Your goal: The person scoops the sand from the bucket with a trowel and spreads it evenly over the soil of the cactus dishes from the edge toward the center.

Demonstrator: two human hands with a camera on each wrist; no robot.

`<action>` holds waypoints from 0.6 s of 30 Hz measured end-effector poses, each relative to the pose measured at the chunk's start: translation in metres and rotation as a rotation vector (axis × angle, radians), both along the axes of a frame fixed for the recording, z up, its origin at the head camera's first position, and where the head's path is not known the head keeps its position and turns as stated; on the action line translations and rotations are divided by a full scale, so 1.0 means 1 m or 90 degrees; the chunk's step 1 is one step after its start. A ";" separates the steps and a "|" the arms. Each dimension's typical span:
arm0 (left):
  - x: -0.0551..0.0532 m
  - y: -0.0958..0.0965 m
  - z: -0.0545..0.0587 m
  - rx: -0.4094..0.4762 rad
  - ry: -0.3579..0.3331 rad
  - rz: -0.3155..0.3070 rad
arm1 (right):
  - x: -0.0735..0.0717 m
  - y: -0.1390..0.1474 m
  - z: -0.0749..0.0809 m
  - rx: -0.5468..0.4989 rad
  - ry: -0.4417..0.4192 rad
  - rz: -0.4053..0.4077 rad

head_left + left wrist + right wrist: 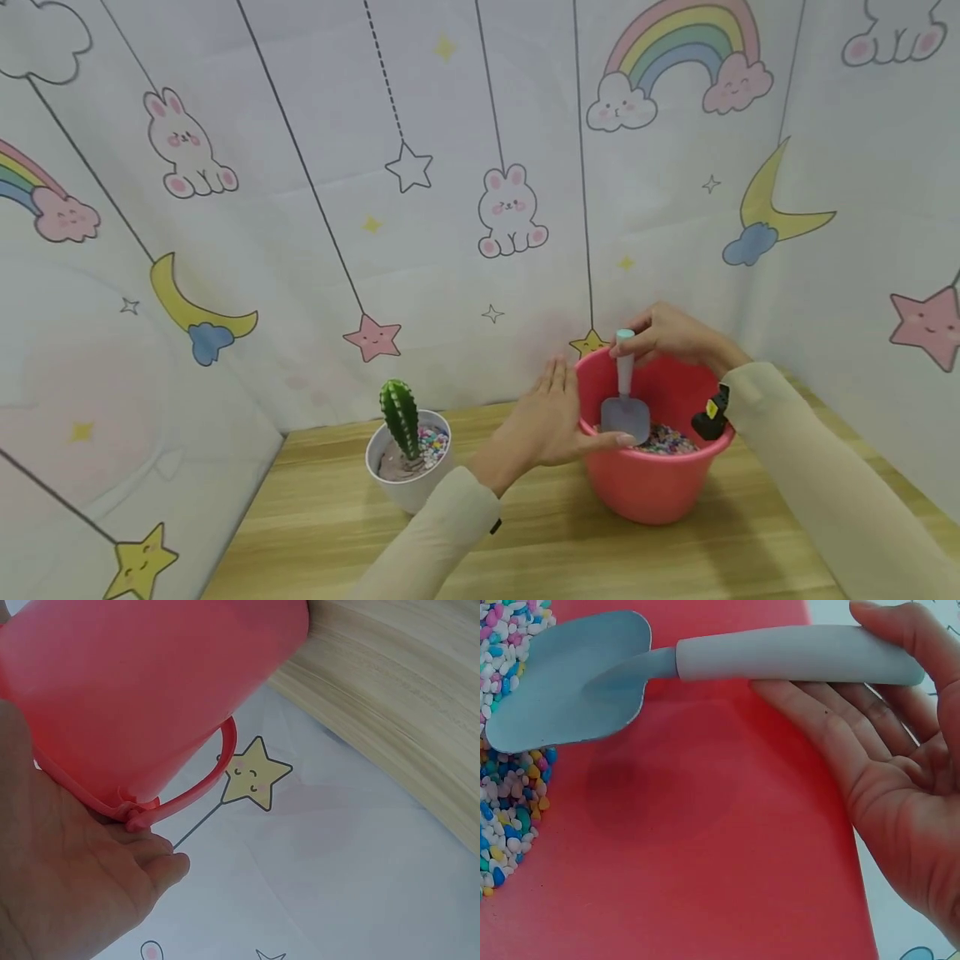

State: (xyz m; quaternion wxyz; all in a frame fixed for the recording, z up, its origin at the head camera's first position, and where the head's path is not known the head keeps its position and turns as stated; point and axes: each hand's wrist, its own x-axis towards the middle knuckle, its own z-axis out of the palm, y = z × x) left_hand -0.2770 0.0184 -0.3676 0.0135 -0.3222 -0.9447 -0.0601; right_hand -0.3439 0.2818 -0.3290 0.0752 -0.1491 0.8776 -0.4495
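A pink-red bucket [648,492] stands on the table, holding small multicoloured pebbles [510,847]. My right hand [667,337] holds a small garden trowel [625,417] by its pale handle, thumb on one side and fingers on the other, as the right wrist view shows. The trowel's grey-blue blade [577,682] points down inside the bucket, its tip at the pebbles. At the bucket's left side rests my left hand [543,421], fingers straight along the outside and thumb lying across the front rim. In the left wrist view those fingers touch the rim beside the bucket's handle [191,796].
To the left of the bucket stands a white pot [411,492] with a green cactus [400,419], brown soil and some coloured pebbles. The wood-grain table [315,508] meets a printed cloth backdrop [300,275] at the back and sides.
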 end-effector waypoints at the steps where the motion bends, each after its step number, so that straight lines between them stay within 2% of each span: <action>1: 0.000 0.000 0.000 0.000 0.001 0.000 | 0.000 -0.001 -0.001 -0.002 -0.003 0.002; 10: 0.001 -0.002 0.002 -0.003 0.002 -0.001 | 0.003 -0.009 0.000 0.017 -0.028 0.025; 18: 0.002 0.000 0.002 -0.014 0.025 -0.002 | 0.006 -0.006 -0.001 -0.016 -0.075 0.042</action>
